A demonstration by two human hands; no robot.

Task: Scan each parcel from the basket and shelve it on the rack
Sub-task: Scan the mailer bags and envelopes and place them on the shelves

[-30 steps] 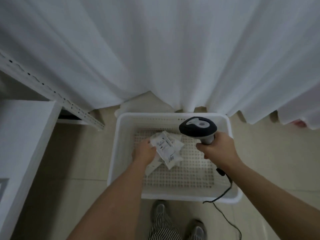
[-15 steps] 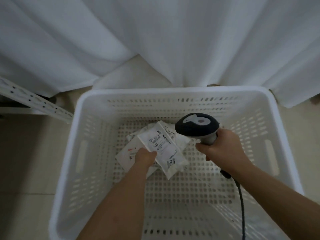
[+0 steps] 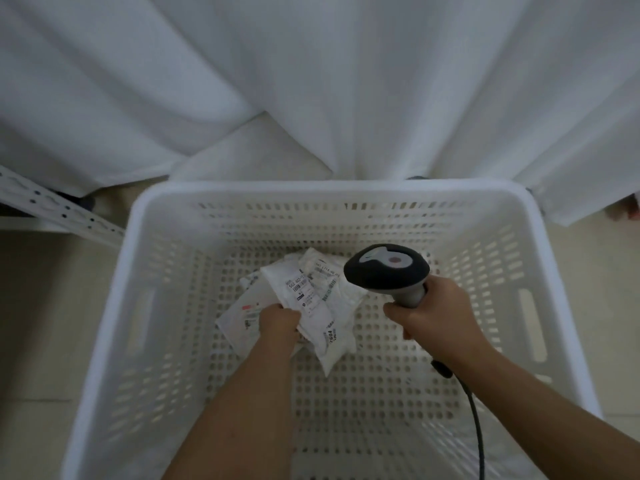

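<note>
**Readable print on the parcels**

On the label of the crumpled white parcel (image 3: 313, 306), the digits "502 602" are printed in bold above a small barcode. Further up the same label a fainter line is seen, of which only "L714" can be made out with any confidence. Near the lower edge "804" is printed sideways beside another barcode. On the flat parcel (image 3: 239, 322) beneath, a red mark and a barcode are shown, but the print there is too blurred to be read.
</note>
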